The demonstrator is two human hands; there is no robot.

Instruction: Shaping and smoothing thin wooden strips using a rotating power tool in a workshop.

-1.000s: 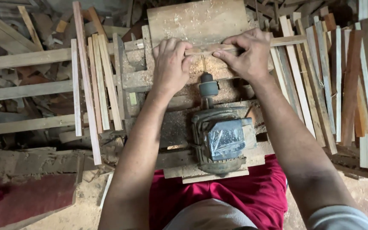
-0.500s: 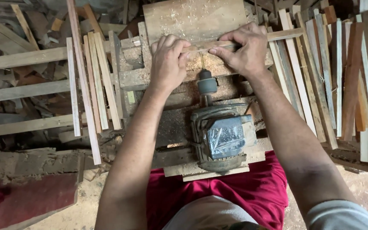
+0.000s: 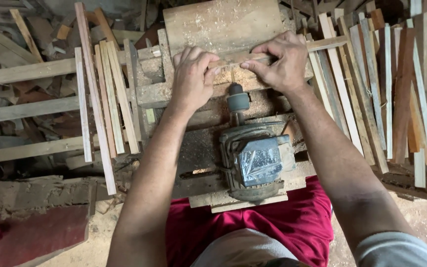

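Left hand point(image 3: 192, 74): fingers closed on the wooden strip point(image 3: 322, 44).
Right hand point(image 3: 278, 62): pinches the same strip.
Strip: lies across the bench point(image 3: 223, 22), above the motor point(image 3: 258, 160).
Right side: stacked slats point(image 3: 391, 89).

Red shorts point(image 3: 292, 222), grey sleeve point(image 3: 396, 249)

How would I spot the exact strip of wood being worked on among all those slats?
Find the grey electric motor in the middle, wrapped partly in plastic, and follow its shaft up. Just above lies the thin wooden strip, crosswise under both hands. It alone is pinched by the left hand and right hand; the loose slats lie lengthwise in piles.
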